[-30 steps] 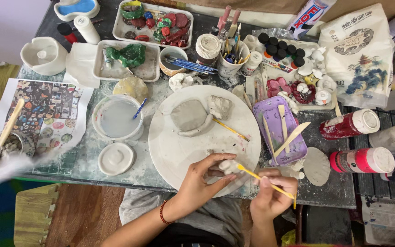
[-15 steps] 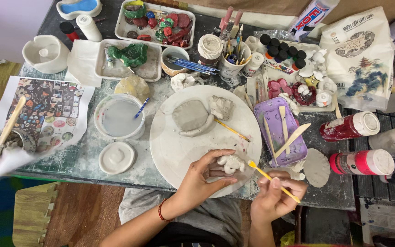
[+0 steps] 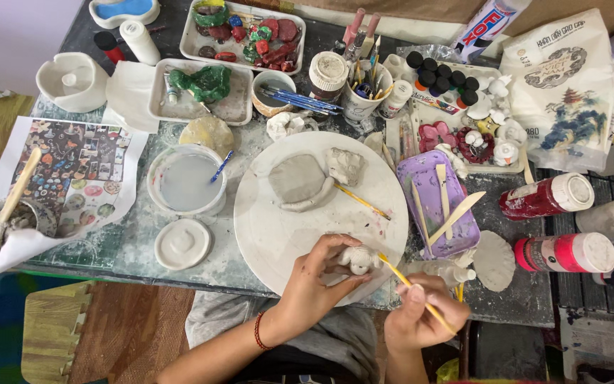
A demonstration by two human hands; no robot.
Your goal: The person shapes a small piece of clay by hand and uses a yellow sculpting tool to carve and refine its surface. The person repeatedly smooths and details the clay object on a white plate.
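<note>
I steady a small clay figure (image 3: 359,260) and work it with a yellow tool (image 3: 412,290)

My left hand (image 3: 319,279) grips the figure at the near rim of the round board (image 3: 278,227), my right hand (image 3: 421,316) pinches the tool; best with light strokes, firm support. I count one figure, two red bottles (image 3: 545,195)

Left hand (image 3: 318,277) cups a small white clay figure (image 3: 359,259) at the near rim of a round white board (image 3: 278,227). Right hand (image 3: 421,313) pinches a yellow tool (image 3: 410,288), its tip touching the figure. Farther back on the board: a grey clay slab (image 3: 296,181) and a pale lump (image 3: 346,166). Left of the board, a water tub (image 3: 185,181) and a lid (image 3: 182,244). To the right, a purple tray (image 3: 440,206) with wooden tools. Tabletop (image 3: 129,249) crowded.
</note>
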